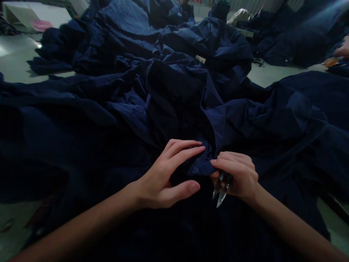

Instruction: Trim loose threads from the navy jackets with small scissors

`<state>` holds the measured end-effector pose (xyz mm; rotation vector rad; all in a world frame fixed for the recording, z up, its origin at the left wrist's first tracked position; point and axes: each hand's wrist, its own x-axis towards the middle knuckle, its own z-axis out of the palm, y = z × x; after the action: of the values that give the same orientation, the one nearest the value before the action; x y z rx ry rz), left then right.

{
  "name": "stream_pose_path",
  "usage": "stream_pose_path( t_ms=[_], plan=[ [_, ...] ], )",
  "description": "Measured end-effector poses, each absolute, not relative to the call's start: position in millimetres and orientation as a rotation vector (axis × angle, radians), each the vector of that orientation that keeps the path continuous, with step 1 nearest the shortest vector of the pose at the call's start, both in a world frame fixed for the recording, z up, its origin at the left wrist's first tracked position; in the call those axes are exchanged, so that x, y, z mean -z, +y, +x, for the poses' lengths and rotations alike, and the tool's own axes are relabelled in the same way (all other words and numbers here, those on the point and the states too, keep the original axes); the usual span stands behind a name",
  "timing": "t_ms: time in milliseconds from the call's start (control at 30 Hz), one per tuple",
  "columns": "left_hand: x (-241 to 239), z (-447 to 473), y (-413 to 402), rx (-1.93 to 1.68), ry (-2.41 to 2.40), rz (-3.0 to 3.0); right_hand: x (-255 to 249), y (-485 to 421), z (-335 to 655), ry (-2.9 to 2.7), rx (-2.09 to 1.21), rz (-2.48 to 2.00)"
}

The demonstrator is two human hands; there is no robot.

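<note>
Cloth (202, 164), dark navy and heavily creased, lies heaped under and all around both hands, with one raised fold sitting directly between them. The left hand (163, 176) is spread: its fingers (188, 147) lie flat on the cloth and reach toward the fold, while the thumb stretches out apart below them. The right hand (240, 174) is curled closed, its fingertips pressed together on the edge of the fold, just beside the left fingertips. In the same hand sit snips (221, 191), gripped in the palm, their metal blades pointing down and toward the person from beneath the fingers. Well beyond the hands a small white label (200, 59) shows on the pile. Pale bench (16, 62) is visible far off to the left of the left hand. Another person's hand (344, 48) appears far beyond the right hand, blurred.
</note>
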<state>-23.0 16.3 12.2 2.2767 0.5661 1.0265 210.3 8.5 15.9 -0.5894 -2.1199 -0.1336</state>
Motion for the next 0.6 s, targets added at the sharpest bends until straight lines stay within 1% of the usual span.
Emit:
stream_pose_path(
  t_ms=[100, 200, 333, 467, 600],
  plan=[
    [-10.8, -19.5, 17.1, -1.102, 0.621, 2.335, -16.8, 8.0, 210.4, -2.144, 0.088, -0.558],
    [-9.9, -16.0, 16.5, -1.252, 0.659, 2.381, -13.7, 6.5, 208.5, -2.127, 0.018, -0.526],
    [-11.4, -14.0, 14.7, -1.400, 0.652, 2.347, -9.6, 4.1, 204.4, -2.114, -0.068, -0.547],
    [-13.1, -13.1, 14.6, -1.350, 0.500, 2.184, -14.1, 0.3, 202.2, -2.158, -0.179, -0.587],
    [-13.7, -12.1, 13.8, -1.337, 0.594, 2.102, -21.8, -9.3, 202.3, -2.068, -0.274, -0.733]
  ],
)
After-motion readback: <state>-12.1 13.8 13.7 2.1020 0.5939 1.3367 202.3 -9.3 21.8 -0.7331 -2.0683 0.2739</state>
